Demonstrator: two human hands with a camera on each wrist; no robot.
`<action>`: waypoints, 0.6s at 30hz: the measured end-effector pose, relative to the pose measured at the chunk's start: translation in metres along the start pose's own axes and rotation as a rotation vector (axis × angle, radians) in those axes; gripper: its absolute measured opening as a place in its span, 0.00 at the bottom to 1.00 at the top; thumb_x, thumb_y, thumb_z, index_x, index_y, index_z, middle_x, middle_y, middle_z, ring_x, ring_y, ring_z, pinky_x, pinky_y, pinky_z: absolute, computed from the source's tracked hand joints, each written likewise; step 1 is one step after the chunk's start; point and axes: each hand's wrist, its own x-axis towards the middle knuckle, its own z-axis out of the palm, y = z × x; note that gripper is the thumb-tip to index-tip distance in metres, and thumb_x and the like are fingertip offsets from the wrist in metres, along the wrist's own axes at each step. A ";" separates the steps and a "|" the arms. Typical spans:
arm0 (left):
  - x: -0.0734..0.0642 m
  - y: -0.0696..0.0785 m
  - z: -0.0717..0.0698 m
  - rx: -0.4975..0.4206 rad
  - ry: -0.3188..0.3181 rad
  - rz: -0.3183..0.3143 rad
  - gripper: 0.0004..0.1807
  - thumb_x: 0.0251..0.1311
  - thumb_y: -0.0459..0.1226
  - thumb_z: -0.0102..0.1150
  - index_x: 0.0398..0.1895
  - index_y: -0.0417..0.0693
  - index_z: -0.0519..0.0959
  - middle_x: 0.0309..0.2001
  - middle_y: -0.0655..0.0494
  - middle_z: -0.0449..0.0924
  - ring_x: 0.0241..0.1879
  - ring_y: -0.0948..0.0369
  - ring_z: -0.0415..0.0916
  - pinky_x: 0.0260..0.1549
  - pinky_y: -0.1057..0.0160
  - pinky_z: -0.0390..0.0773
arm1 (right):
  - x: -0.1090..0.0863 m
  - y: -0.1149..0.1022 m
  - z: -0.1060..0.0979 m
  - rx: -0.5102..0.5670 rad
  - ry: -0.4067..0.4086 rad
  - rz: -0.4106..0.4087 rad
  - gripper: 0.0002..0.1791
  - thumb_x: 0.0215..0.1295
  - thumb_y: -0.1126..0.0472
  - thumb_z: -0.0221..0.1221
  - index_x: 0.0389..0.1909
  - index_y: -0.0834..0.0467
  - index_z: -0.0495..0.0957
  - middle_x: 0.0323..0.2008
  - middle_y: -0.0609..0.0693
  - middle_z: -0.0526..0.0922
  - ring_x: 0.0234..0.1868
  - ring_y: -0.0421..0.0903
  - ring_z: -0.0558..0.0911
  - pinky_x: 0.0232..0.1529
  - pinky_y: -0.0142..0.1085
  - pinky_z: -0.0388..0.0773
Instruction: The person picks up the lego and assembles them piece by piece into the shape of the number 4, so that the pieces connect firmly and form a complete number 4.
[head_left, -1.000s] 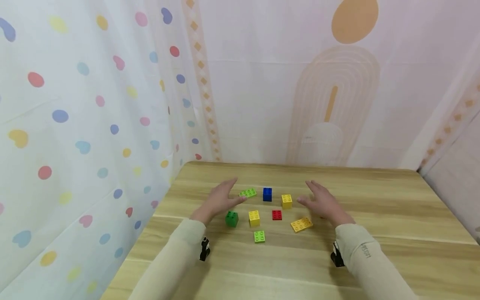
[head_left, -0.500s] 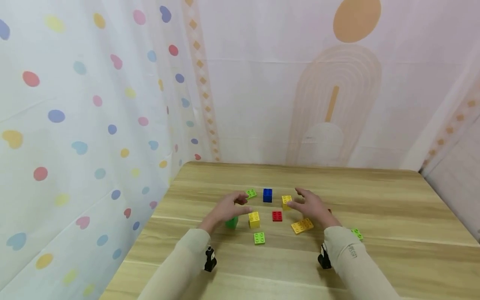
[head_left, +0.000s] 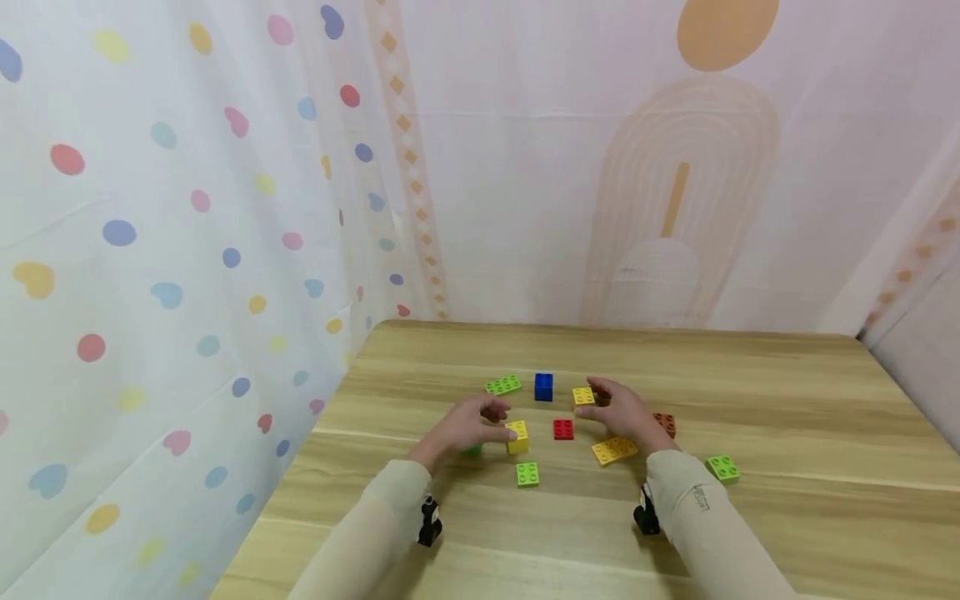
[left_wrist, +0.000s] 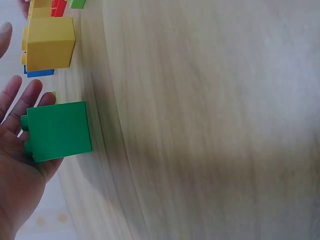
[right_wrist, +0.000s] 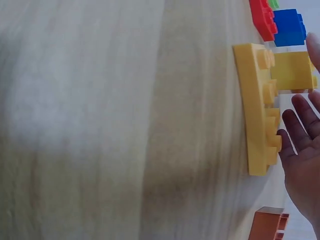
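Note:
In the head view my left hand point(head_left: 468, 427) hovers over a dark green brick point(left_wrist: 60, 131), mostly hidden there. Its thumb overlaps the near yellow brick point(head_left: 517, 438); in the left wrist view its relaxed fingers are spread apart from that brick. My right hand point(head_left: 621, 412) holds the far yellow brick point(head_left: 583, 397) between thumb and fingers. Below that hand lies a flat orange-yellow brick point(right_wrist: 255, 110). A flat red brick point(head_left: 563, 429) sits between the hands, with a blue brick point(head_left: 543, 387) behind it.
A long light-green brick point(head_left: 503, 385) lies at the back left, a small light-green brick point(head_left: 528, 474) in front. Beyond the right wrist are a brown brick point(head_left: 664, 424) and another light-green brick point(head_left: 722, 468). Patterned curtains point(head_left: 510, 208) hang behind the wooden table point(head_left: 787, 400).
Both hands have moved inward and toward the two yellow bricks; the right one has taken hold of the far yellow brick. The brown and right-hand light-green bricks have come into sight from behind the right arm.

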 end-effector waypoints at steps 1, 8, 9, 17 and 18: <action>0.000 0.000 0.000 0.004 -0.004 0.002 0.31 0.54 0.48 0.74 0.58 0.44 0.78 0.48 0.55 0.78 0.50 0.57 0.74 0.53 0.53 0.74 | 0.000 0.000 0.001 -0.012 0.001 -0.005 0.41 0.66 0.53 0.66 0.73 0.64 0.60 0.70 0.65 0.65 0.69 0.62 0.65 0.67 0.56 0.60; -0.001 0.000 0.000 0.084 -0.036 0.027 0.26 0.53 0.45 0.75 0.53 0.46 0.80 0.45 0.58 0.79 0.47 0.59 0.75 0.52 0.54 0.74 | 0.000 0.002 0.004 -0.048 0.020 -0.004 0.36 0.67 0.54 0.65 0.71 0.63 0.65 0.69 0.65 0.66 0.69 0.63 0.64 0.66 0.57 0.60; -0.001 0.000 0.000 0.101 -0.042 0.040 0.25 0.53 0.45 0.75 0.53 0.46 0.80 0.44 0.58 0.79 0.47 0.59 0.75 0.51 0.54 0.75 | 0.000 0.003 0.004 -0.047 0.025 0.000 0.34 0.67 0.54 0.65 0.70 0.63 0.67 0.68 0.65 0.67 0.68 0.62 0.66 0.66 0.57 0.62; -0.001 0.003 0.003 0.156 -0.049 0.064 0.16 0.56 0.42 0.73 0.47 0.50 0.85 0.38 0.63 0.81 0.39 0.63 0.75 0.43 0.59 0.76 | 0.000 0.003 0.004 -0.044 0.048 0.009 0.28 0.67 0.57 0.65 0.65 0.63 0.73 0.59 0.61 0.76 0.58 0.56 0.74 0.60 0.54 0.69; -0.001 0.004 0.003 0.159 -0.046 0.057 0.16 0.56 0.42 0.73 0.47 0.50 0.85 0.38 0.63 0.81 0.39 0.63 0.75 0.43 0.59 0.76 | 0.000 0.002 0.004 -0.045 0.048 0.011 0.28 0.67 0.57 0.65 0.64 0.63 0.73 0.59 0.60 0.76 0.57 0.56 0.74 0.61 0.53 0.69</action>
